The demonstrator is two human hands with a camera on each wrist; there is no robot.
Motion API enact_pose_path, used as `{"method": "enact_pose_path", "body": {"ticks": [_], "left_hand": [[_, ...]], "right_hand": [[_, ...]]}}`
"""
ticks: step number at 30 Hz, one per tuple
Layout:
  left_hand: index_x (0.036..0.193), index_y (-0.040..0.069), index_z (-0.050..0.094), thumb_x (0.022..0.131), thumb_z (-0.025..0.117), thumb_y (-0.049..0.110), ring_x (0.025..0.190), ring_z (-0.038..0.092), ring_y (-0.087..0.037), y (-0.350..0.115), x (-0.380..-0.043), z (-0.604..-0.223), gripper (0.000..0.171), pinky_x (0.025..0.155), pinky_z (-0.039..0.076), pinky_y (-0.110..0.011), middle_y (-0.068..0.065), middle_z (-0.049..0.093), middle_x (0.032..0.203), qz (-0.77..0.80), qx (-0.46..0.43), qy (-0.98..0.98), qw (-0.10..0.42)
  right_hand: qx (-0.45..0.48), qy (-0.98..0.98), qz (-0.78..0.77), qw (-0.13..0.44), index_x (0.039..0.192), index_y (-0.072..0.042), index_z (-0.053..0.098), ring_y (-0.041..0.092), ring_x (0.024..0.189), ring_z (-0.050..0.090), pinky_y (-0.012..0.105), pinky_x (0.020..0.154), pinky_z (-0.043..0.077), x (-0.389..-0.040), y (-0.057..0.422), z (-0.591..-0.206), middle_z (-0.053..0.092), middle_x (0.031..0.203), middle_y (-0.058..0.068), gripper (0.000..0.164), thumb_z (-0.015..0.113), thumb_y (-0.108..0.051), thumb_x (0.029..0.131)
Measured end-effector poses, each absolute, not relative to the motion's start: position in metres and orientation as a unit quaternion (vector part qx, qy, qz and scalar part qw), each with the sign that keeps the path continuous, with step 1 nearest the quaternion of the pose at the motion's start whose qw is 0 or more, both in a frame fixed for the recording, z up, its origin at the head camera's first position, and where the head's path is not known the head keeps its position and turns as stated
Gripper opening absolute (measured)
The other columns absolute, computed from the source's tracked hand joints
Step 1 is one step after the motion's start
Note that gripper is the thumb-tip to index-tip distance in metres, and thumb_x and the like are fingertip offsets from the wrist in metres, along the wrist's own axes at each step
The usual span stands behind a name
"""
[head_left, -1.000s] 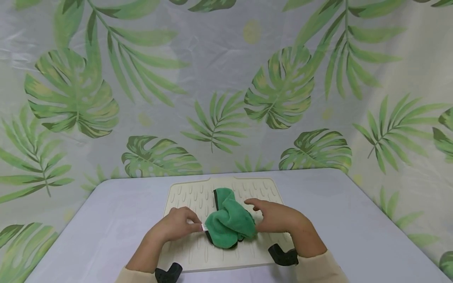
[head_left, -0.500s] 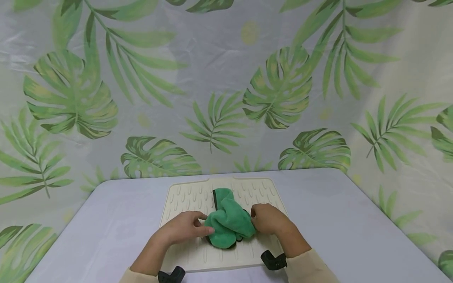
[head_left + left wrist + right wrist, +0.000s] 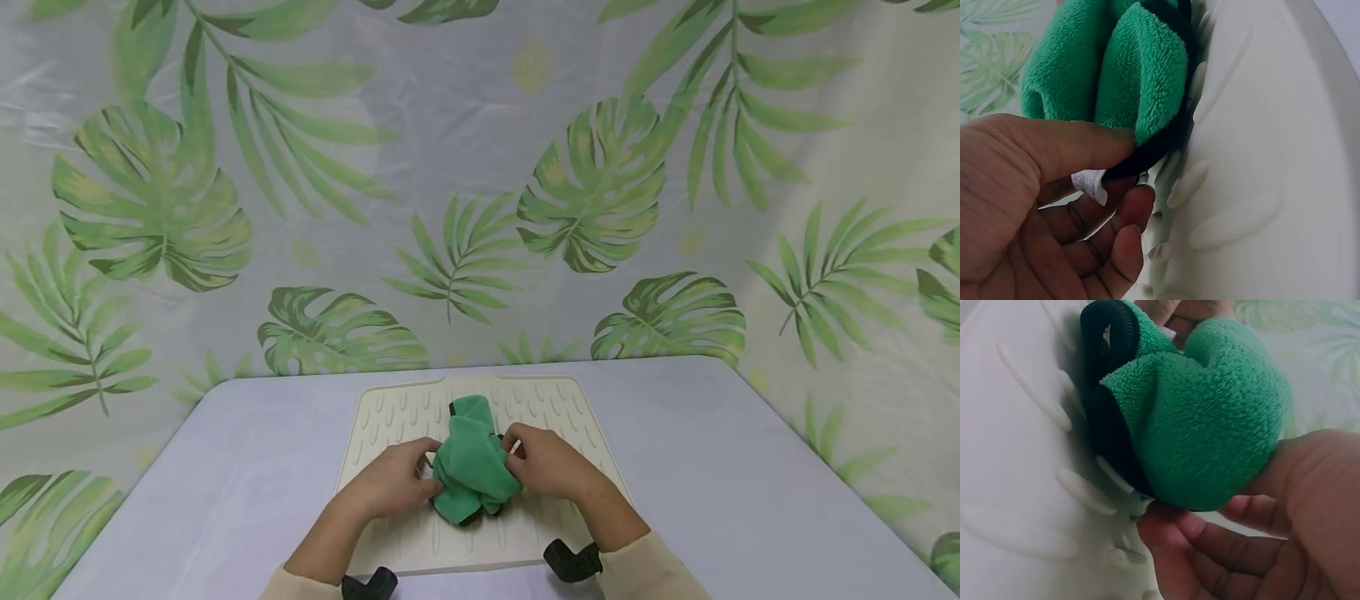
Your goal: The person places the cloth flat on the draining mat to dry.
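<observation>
Green plush cloth with dark edging (image 3: 471, 460) lies bunched on a cream rectangular mat with raised ridges (image 3: 412, 550); the left hand (image 3: 392, 481) pinches its left edge by a small white fabric label (image 3: 1090, 185); the right hand (image 3: 555, 464) pinches its right edge; the step in hand seems to be gathering or folding, and the next move likely calls for firm fingers on both edges; its thick pile bulges in rounded folds, a narrow end pointing away.

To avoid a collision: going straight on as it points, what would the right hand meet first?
First the green cloth the right hand pinches; then probably the left hand, though depth is unclear.
</observation>
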State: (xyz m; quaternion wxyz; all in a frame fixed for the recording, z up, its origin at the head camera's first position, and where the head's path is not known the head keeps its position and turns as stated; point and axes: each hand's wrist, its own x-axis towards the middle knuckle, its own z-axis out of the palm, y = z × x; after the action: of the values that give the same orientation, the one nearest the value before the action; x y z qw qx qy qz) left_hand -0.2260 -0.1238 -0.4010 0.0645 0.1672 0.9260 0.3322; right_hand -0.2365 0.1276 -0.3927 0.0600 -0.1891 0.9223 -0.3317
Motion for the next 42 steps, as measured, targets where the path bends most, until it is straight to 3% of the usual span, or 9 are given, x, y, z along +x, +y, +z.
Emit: {"method": "enact_pose_path", "body": {"ticks": [4,8,16,19,23,27,32,36,42], "left_hand": [[0.136,0.009,0.061,0.088,0.076,0.014,0.082,0.057,-0.016,-0.124,-0.226,-0.400,0.051,0.068,0.048,-0.035,-0.001,0.062,0.091,0.340,0.163,0.925,0.057],[0.146,0.016,0.053,0.087,0.080,0.018,0.095,0.065,-0.018,-0.123,-0.225,-0.398,0.065,0.076,0.055,-0.040,-0.006,0.065,0.108,0.365,0.156,0.915,0.065],[0.153,0.015,0.046,0.083,0.080,0.005,0.099,0.064,-0.021,-0.123,-0.226,-0.398,0.078,0.080,0.055,-0.042,-0.015,0.063,0.127,0.376,0.163,0.910,0.069],[0.153,0.014,0.046,0.084,0.076,0.003,0.119,0.063,-0.031,-0.124,-0.226,-0.398,0.076,0.093,0.054,-0.050,-0.016,0.061,0.140,0.360,0.158,0.918,0.053],[0.154,0.013,0.045,0.086,0.073,0.001,0.141,0.050,-0.039,-0.128,-0.225,-0.397,0.074,0.108,0.048,-0.058,-0.017,0.053,0.152,0.350,0.146,0.925,0.035],[0.154,0.015,0.045,0.087,0.074,0.002,0.126,0.060,-0.030,-0.131,-0.225,-0.395,0.074,0.093,0.053,-0.049,-0.018,0.055,0.150,0.343,0.135,0.929,0.034],[0.154,0.015,0.044,0.087,0.075,0.003,0.094,0.059,-0.022,-0.134,-0.226,-0.394,0.075,0.073,0.048,-0.037,-0.020,0.060,0.143,0.340,0.119,0.932,0.045],[0.152,0.014,0.047,0.085,0.077,0.006,0.094,0.062,-0.023,-0.135,-0.226,-0.394,0.075,0.075,0.052,-0.041,-0.020,0.065,0.136,0.327,0.110,0.938,0.046],[0.148,0.012,0.052,0.090,0.077,0.026,0.093,0.066,-0.023,-0.134,-0.227,-0.396,0.065,0.079,0.055,-0.047,-0.010,0.071,0.101,0.323,0.099,0.940,0.046]], "right_hand": [[-0.190,0.905,-0.374,0.075,0.107,-0.009,0.058,0.015,0.064,0.060,0.030,0.056,0.045,-0.238,0.127,-0.395,0.069,0.085,0.003,0.007,0.055,-0.007,0.101],[-0.184,0.888,-0.412,0.089,0.109,-0.009,0.056,0.017,0.063,0.061,0.031,0.056,0.045,-0.239,0.126,-0.396,0.067,0.087,0.004,0.010,0.057,-0.008,0.099],[-0.174,0.898,-0.401,0.040,0.105,-0.012,0.056,0.015,0.064,0.051,0.029,0.057,0.041,-0.241,0.124,-0.397,0.056,0.076,0.002,0.014,0.061,-0.005,0.093],[-0.169,0.906,-0.389,0.021,0.103,-0.013,0.057,0.016,0.066,0.050,0.030,0.058,0.041,-0.242,0.126,-0.399,0.059,0.078,0.003,0.015,0.060,-0.003,0.093],[-0.160,0.917,-0.367,-0.001,0.101,-0.017,0.060,0.017,0.074,0.054,0.030,0.062,0.044,-0.245,0.129,-0.401,0.070,0.097,0.009,0.015,0.062,-0.003,0.095],[-0.148,0.923,-0.354,-0.019,0.103,-0.017,0.063,0.018,0.082,0.058,0.033,0.069,0.048,-0.247,0.132,-0.403,0.073,0.111,0.013,0.015,0.065,-0.004,0.095],[-0.127,0.924,-0.360,-0.029,0.116,-0.012,0.063,0.017,0.071,0.056,0.032,0.063,0.046,-0.247,0.134,-0.404,0.071,0.097,0.011,0.021,0.066,-0.006,0.096],[-0.113,0.925,-0.360,-0.040,0.123,-0.011,0.062,0.015,0.062,0.051,0.031,0.058,0.042,-0.247,0.134,-0.405,0.066,0.082,0.006,0.025,0.066,-0.017,0.100],[-0.109,0.926,-0.356,-0.060,0.118,-0.013,0.066,0.013,0.060,0.051,0.030,0.056,0.042,-0.248,0.132,-0.407,0.062,0.073,0.001,0.021,0.067,-0.022,0.100]]}}
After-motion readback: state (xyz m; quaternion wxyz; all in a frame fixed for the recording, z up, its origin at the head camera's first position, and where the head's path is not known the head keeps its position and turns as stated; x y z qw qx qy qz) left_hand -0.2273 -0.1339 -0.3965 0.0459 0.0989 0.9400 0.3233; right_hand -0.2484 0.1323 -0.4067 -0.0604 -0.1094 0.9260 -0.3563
